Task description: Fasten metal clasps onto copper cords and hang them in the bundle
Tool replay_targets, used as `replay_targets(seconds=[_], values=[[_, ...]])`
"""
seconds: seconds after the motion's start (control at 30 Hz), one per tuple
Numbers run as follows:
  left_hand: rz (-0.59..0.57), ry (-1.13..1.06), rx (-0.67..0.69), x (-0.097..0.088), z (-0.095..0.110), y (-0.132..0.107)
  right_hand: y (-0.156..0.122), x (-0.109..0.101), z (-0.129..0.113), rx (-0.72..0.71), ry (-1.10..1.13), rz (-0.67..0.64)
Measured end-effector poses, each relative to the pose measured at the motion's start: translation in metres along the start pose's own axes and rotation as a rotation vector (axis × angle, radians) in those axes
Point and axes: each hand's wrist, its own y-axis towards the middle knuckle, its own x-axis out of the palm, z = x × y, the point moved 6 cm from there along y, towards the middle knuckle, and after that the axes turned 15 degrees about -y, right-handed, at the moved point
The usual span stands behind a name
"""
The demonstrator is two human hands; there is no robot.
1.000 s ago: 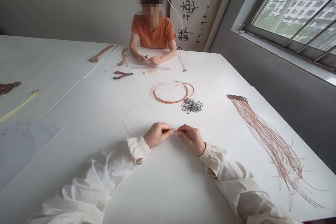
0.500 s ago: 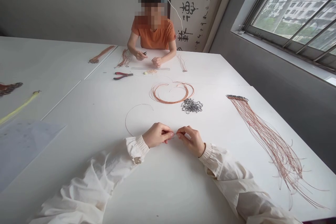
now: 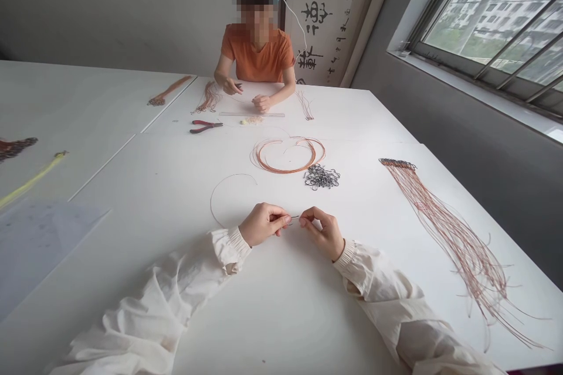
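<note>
My left hand (image 3: 266,224) is closed in a pinch on a thin dark hook (image 3: 294,217), whose narrow shank sticks out to the right. From behind that wrist a fine line (image 3: 212,202) curves out over the table. My right hand (image 3: 324,231) faces it, thumb and forefinger pinched at the shank's far tip; what they grip is too small to make out. Beyond my hands lie a pile of dark metal hooks (image 3: 322,177) and a coil of orange-brown line (image 3: 285,171).
Hooks tied to long lines form a bundle (image 3: 457,240) at right. Opposite sits a co-worker in an orange shirt (image 3: 259,61), with pliers (image 3: 206,126) and a clear ruler (image 3: 251,115) nearby. A translucent sheet (image 3: 48,246) and a yellow strand (image 3: 30,181) lie left.
My right hand has shifted slightly up and away from my left, so more of the dark shank shows between them. The co-worker's hand on the left has moved a little.
</note>
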Motion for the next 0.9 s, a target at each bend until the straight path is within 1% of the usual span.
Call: replay_targets(seconds=[0.17, 0.37, 0.5, 0.7, 0.9], values=[[0.014, 0.015, 0.017, -0.001, 0.002, -0.001, 0.001, -0.002, 0.003, 0.046, 0.066, 0.001], [0.026, 0.078, 0.049, 0.001, 0.003, -0.001, 0.0, 0.004, 0.012, 0.077, 0.125, -0.025], [0.026, 0.104, 0.07, 0.005, 0.004, -0.002, 0.0, 0.007, 0.01, 0.096, 0.115, -0.045], [-0.022, 0.088, 0.054, 0.006, 0.004, -0.003, 0.0, 0.006, 0.003, 0.086, 0.104, -0.075], [-0.051, 0.07, 0.014, 0.006, 0.0, -0.003, -0.001, 0.006, 0.003, 0.057, 0.099, -0.072]])
